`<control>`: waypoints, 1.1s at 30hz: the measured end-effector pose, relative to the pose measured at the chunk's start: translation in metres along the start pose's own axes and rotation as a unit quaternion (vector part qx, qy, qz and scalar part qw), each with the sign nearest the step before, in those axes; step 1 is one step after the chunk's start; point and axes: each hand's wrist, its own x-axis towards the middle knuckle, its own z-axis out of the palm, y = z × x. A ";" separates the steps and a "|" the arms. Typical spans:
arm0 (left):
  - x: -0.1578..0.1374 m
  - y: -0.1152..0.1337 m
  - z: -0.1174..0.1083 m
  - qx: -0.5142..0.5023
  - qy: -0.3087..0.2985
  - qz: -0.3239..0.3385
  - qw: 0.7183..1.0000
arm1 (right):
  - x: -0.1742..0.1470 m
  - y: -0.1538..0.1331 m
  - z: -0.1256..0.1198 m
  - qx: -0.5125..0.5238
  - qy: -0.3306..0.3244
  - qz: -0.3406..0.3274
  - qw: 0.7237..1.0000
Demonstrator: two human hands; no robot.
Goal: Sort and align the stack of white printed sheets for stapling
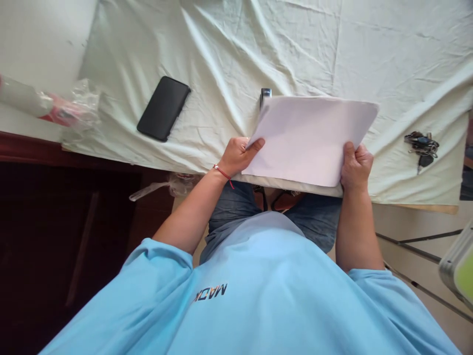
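A stack of white paper sheets [303,138] is held between my two hands, tilted above the cloth near the table's front edge. My left hand [241,153] grips its left edge, thumb on top and fingers underneath. On the right edge, my right hand [356,162] is closed in the same way, with its thumb on the upper face. The sheets look blank on the side facing me. Just beyond the far left corner, the end of a small dark object [265,93] pokes out; the paper hides the rest, so I cannot tell what it is.
A pale green cloth [221,59] with wrinkles covers the table. On it lie a black smartphone [164,108] to the left and a bunch of keys [423,145] to the right. A plastic bottle [25,96] and clear plastic wrapping [83,106] lie at far left.
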 end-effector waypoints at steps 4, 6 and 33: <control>0.001 0.001 -0.003 0.050 0.064 0.008 0.997 | -0.002 0.002 -0.005 -0.030 -0.026 0.007 0.999; 0.003 -0.001 -0.004 0.063 0.089 0.016 0.994 | -0.002 0.001 -0.009 -0.053 -0.037 0.009 0.998; 0.010 -0.006 0.001 0.195 0.050 0.044 0.978 | -0.034 -0.012 -0.023 -0.200 0.014 -0.006 0.980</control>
